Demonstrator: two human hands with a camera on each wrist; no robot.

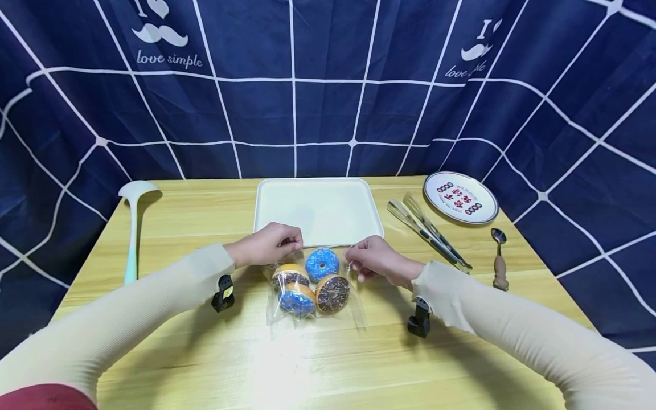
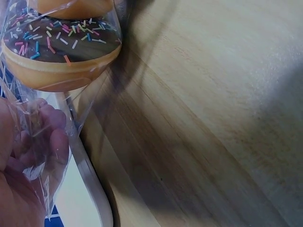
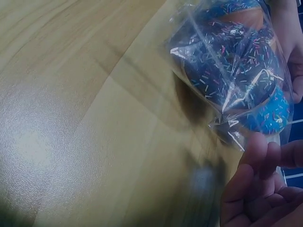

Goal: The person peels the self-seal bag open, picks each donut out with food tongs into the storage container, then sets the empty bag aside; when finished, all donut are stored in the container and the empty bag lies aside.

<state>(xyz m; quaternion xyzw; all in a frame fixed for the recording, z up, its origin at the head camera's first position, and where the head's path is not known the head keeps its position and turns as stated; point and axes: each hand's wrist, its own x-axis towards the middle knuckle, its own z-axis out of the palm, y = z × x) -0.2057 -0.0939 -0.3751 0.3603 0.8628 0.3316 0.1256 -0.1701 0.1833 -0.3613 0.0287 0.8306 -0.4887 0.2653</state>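
A clear plastic bag (image 1: 353,313) with several sprinkled doughnuts hangs between both hands, just in front of the white tray. Inside are a blue-iced doughnut (image 1: 314,272) at the top, a chocolate one (image 1: 333,296) at lower right, and two more to the left, one chocolate, one blue. My left hand (image 1: 269,245) grips the bag's upper left corner; in the left wrist view its curled fingers (image 2: 54,118) show through the film. The upper right corner is pinched by my right hand (image 1: 381,259), thumb against fingers, seen close in the right wrist view.
Behind the hands lies the white tray (image 1: 318,210). Metal tongs (image 1: 430,230), a round printed plate (image 1: 461,197) and a spoon (image 1: 499,259) with a brown handle are on the right. A pale ladle (image 1: 134,222) lies at the left. Blue checked cloth surrounds the table.
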